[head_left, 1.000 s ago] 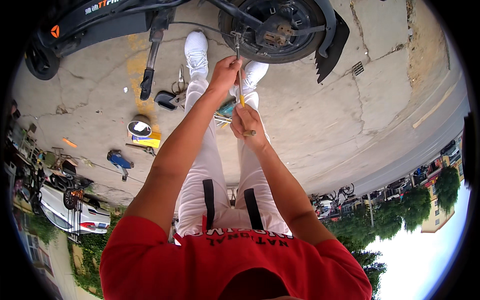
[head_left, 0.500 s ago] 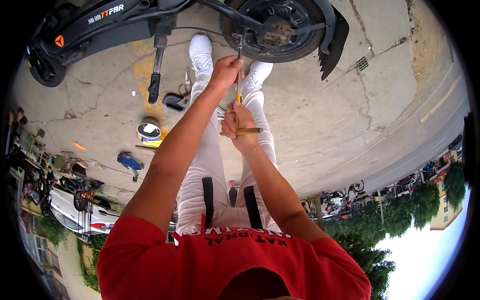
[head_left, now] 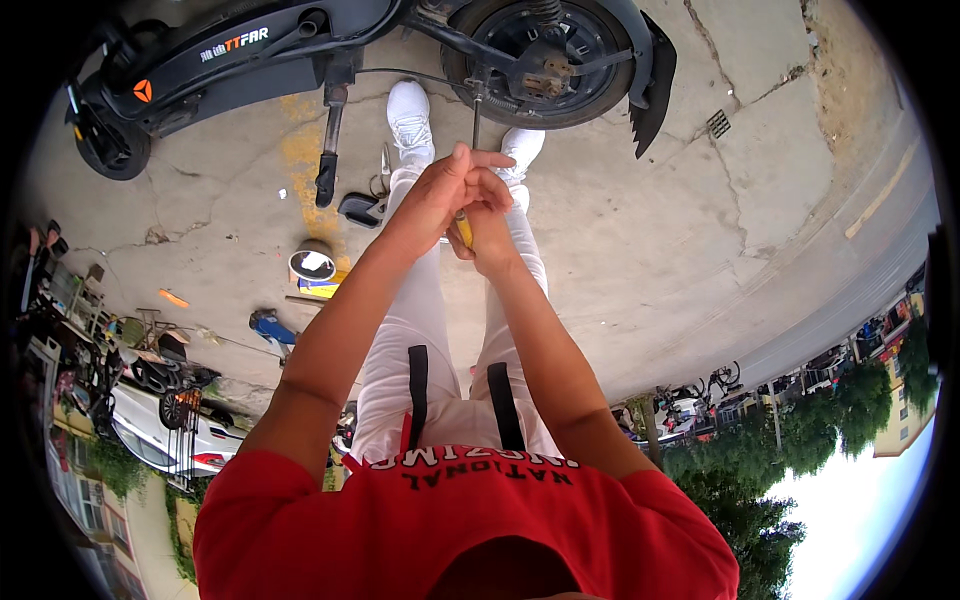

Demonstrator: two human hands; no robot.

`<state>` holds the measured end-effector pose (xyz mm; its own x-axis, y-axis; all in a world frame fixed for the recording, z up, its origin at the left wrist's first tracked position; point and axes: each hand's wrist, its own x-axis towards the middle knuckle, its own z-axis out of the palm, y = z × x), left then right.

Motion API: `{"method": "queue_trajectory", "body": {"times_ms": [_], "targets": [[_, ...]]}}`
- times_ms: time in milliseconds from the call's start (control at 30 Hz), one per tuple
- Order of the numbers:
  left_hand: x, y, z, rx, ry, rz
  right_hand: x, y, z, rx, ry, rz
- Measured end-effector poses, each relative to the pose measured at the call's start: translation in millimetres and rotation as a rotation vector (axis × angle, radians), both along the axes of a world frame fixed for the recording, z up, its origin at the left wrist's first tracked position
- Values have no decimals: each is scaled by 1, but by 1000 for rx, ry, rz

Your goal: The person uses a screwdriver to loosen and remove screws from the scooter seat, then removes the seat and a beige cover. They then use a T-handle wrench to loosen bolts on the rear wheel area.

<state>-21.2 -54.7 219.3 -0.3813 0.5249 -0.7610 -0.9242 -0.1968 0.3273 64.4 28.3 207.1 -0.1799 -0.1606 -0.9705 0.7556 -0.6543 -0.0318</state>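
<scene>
A yellow-handled screwdriver is in my right hand, whose fingers are wrapped round its handle. Its thin metal shaft runs forward to the lower edge of the black rear wheel of an electric scooter; what the tip meets there is hard to make out. My left hand lies over the fingers of my right hand, its own fingers loosely stretched to the right across the line of the shaft. Part of my right hand is hidden beneath it.
The scooter's kickstand sticks out toward me. On the concrete at left are a black mirror-like part, a round silver-rimmed container, a blue tool and an orange piece. My white shoes stand close to the wheel.
My left hand has let go of the shaft and come back over my right hand, its fingers loosening. The second, sideways handle seen in my right hand earlier is now out of sight.
</scene>
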Motion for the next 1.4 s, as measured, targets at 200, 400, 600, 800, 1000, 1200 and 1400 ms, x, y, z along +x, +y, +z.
{"method": "queue_trajectory", "body": {"times_ms": [200, 400, 600, 800, 1000, 1200, 1400], "targets": [[-2, 7, 24, -295, 266, -148, -33, 13, 4, 27, -15, 108], [10, 16, 13, -751, 681, -90, -16, 10, 12, 159, 140, 250], [-4, -1, 31, -643, 929, -772, 14, 2, 15, 358, 80, 224], [-27, 8, 38, -327, 1331, -1925, 13, -6, 13, 368, 188, 382], [-10, 0, 21, -387, 1464, -1848, 0, 3, 11, 363, 161, 631], [-26, -12, 17, -257, 1434, -1818, -12, -4, 13, 479, 208, 800], [11, -32, 7, -537, 1071, -1510, -40, 6, 32, 520, 157, 1381]]}}
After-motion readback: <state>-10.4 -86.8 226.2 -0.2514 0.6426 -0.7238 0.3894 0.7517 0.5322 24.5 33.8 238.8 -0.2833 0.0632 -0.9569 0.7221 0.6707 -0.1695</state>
